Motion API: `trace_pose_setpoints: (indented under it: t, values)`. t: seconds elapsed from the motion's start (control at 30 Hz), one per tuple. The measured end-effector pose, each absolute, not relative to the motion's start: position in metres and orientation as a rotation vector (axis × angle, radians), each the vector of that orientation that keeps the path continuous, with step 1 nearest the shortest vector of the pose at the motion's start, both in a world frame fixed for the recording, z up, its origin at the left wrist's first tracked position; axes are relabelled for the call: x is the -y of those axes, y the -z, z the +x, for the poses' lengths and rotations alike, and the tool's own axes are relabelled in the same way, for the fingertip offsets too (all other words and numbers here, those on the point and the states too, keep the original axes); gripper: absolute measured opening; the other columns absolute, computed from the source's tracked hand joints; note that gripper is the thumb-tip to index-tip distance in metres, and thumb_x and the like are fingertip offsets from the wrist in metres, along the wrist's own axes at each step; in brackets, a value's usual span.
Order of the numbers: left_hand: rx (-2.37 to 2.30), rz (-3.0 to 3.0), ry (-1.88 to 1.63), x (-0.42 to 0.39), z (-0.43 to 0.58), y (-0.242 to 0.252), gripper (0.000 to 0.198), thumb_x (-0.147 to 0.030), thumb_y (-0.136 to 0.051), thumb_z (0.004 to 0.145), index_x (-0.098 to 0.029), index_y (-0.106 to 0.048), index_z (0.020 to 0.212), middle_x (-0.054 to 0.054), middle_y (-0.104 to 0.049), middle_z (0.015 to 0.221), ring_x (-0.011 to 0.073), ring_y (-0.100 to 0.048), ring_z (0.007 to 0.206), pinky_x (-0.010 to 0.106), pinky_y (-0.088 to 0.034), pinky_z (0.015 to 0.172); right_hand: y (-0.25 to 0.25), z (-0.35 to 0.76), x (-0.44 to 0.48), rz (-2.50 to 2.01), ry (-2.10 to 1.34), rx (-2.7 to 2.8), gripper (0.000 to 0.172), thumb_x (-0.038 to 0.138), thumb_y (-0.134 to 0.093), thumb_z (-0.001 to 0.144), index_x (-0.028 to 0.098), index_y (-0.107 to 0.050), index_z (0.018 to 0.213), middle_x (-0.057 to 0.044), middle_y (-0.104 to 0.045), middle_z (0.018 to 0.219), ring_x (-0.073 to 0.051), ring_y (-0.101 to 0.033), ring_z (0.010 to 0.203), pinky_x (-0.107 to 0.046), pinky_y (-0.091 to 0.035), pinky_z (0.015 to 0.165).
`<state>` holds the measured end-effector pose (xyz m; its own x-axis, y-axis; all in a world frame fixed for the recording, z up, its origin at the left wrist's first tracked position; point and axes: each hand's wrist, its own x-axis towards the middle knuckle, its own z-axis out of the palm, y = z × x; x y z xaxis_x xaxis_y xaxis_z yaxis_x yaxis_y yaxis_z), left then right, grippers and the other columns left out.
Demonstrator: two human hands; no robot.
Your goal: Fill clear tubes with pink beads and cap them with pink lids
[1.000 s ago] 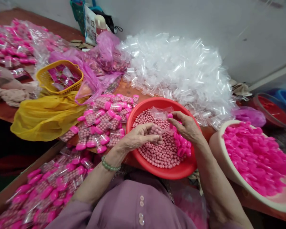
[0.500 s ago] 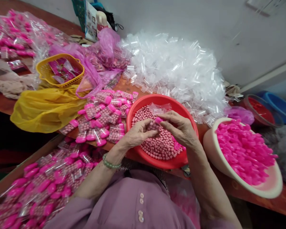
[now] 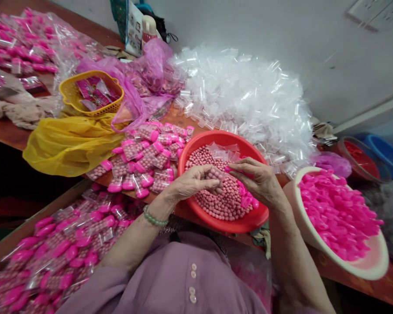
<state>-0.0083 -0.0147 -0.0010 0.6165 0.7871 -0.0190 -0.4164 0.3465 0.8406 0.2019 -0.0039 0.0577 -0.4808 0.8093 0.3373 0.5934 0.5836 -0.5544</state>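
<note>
Since the frame half a second earlier, the right hand (image 3: 258,176) had shifted slightly away from the left hand (image 3: 194,181), taking one pink cap (image 3: 228,169) with it; the cap, which had overlapped the end of the clear case (image 3: 215,175), now lay just beside it. Whether they touched, I could not tell. That suggested the cap was not yet seated, so the joining step looked unfinished. The heaps on the tabletop looked unchanged, though the whole view had tilted a little.

Both hands hung over the red basin (image 3: 227,226), close but apart: left fingers and thumb pinched the bead-filled case, right fingertips pinched the cap.

Counted, there were two hands, one case in the left, one cap in the right, one red basin under them, one cream tub (image 3: 292,194) at the right, one yellow basket (image 3: 105,108), one yellow bag (image 3: 68,144) and one green bracelet (image 3: 154,218) on the left wrist. Too many to count were the beads (image 3: 221,207) and loose caps (image 3: 246,199) in the basin, the pink pieces (image 3: 339,213) in the tub, the heap of clear sleeves (image 3: 245,91) behind, and the capped cases in two groups, one on the tabletop (image 3: 144,159), one lower down (image 3: 68,248)
</note>
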Motion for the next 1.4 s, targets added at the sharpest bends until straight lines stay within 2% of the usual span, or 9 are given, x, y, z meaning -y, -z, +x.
trace_pose_setpoints:
  t: [0.3,0.5,0.7,0.8,0.93,1.07,1.17,1.27,1.4]
  values:
    - [-0.663,0.817,-1.062,0.011,0.005,-0.003,0.035,-0.030,-0.082,0.065,-0.013,-0.060,0.086,0.000,-0.063,0.079,0.0097,-0.064,0.071,0.022,-0.051,0.066,-0.037,0.181,0.009,-1.131,-0.951,1.732,0.031,0.039,-0.073,0.080,0.021,-0.070,0.105,-0.003,-0.072,0.089,-0.015,-0.067,0.078,-0.029,-0.056,0.072]
    - [-0.843,0.775,-1.214,0.010,0.012,-0.005,0.040,-0.023,-0.087,0.055,-0.013,-0.066,0.088,-0.005,-0.061,0.065,0.0053,-0.055,0.059,0.018,-0.045,0.060,-0.022,0.172,0.018,-1.129,-0.747,1.798,0.019,0.027,-0.065,0.087,0.021,-0.067,0.105,-0.004,-0.073,0.096,-0.015,-0.068,0.079,-0.030,-0.057,0.073]
    - [-0.799,0.681,-1.213,0.009,0.013,-0.006,0.036,-0.025,-0.087,0.053,-0.012,-0.072,0.084,0.000,-0.068,0.071,0.0089,-0.061,0.065,0.022,-0.048,0.066,-0.020,0.166,0.024,-1.131,-0.473,1.976,0.029,0.019,-0.062,0.088,0.025,-0.062,0.115,-0.005,-0.072,0.108,-0.017,-0.070,0.088,-0.034,-0.058,0.084]
    - [-0.791,0.701,-1.211,0.008,0.012,-0.006,0.034,-0.027,-0.086,0.057,-0.013,-0.073,0.085,0.001,-0.069,0.073,0.0097,-0.062,0.067,0.022,-0.048,0.066,-0.017,0.167,0.026,-1.137,-0.623,1.881,0.034,0.022,-0.066,0.086,0.026,-0.059,0.119,-0.005,-0.070,0.114,-0.018,-0.069,0.096,-0.037,-0.057,0.090]
    - [-0.784,0.688,-1.239,0.008,0.010,-0.005,0.032,-0.029,-0.086,0.058,-0.014,-0.074,0.083,0.000,-0.067,0.069,0.0072,-0.058,0.064,0.020,-0.046,0.065,-0.018,0.173,0.022,-1.133,-1.040,1.473,0.034,0.029,-0.079,0.073,0.025,-0.062,0.102,-0.002,-0.069,0.101,-0.015,-0.069,0.087,-0.033,-0.060,0.081]
    - [-0.796,0.717,-1.188,0.009,0.009,-0.005,0.032,-0.027,-0.087,0.055,-0.013,-0.074,0.081,-0.002,-0.064,0.066,0.0063,-0.054,0.061,0.021,-0.046,0.066,-0.025,0.172,0.019,-1.169,-1.094,1.172,0.032,0.029,-0.086,0.062,0.022,-0.062,0.082,0.004,-0.065,0.077,-0.009,-0.063,0.061,-0.024,-0.058,0.059]
    - [-0.757,0.766,-1.172,0.009,0.009,-0.006,0.030,-0.027,-0.087,0.057,-0.013,-0.075,0.080,-0.001,-0.066,0.070,0.0074,-0.055,0.064,0.022,-0.047,0.067,-0.028,0.164,0.019,-1.182,-0.972,1.228,0.025,0.030,-0.085,0.066,0.021,-0.065,0.078,0.004,-0.066,0.069,-0.010,-0.062,0.058,-0.023,-0.057,0.056]
    - [-0.736,0.822,-1.152,0.009,0.008,-0.008,0.030,-0.029,-0.086,0.059,-0.013,-0.076,0.082,0.002,-0.069,0.076,0.0107,-0.059,0.070,0.025,-0.049,0.072,-0.028,0.158,0.020,-1.222,-0.823,1.418,0.015,0.030,-0.079,0.074,0.022,-0.072,0.085,0.000,-0.072,0.078,-0.014,-0.067,0.069,-0.029,-0.059,0.067]
    - [-0.809,0.808,-1.167,0.009,0.008,-0.009,0.035,-0.031,-0.085,0.060,-0.014,-0.076,0.089,0.003,-0.071,0.080,0.0115,-0.061,0.073,0.027,-0.051,0.076,-0.026,0.160,0.019,-1.234,-0.792,1.552,0.017,0.034,-0.073,0.081,0.022,-0.073,0.092,-0.003,-0.074,0.085,-0.017,-0.069,0.076,-0.034,-0.059,0.073]
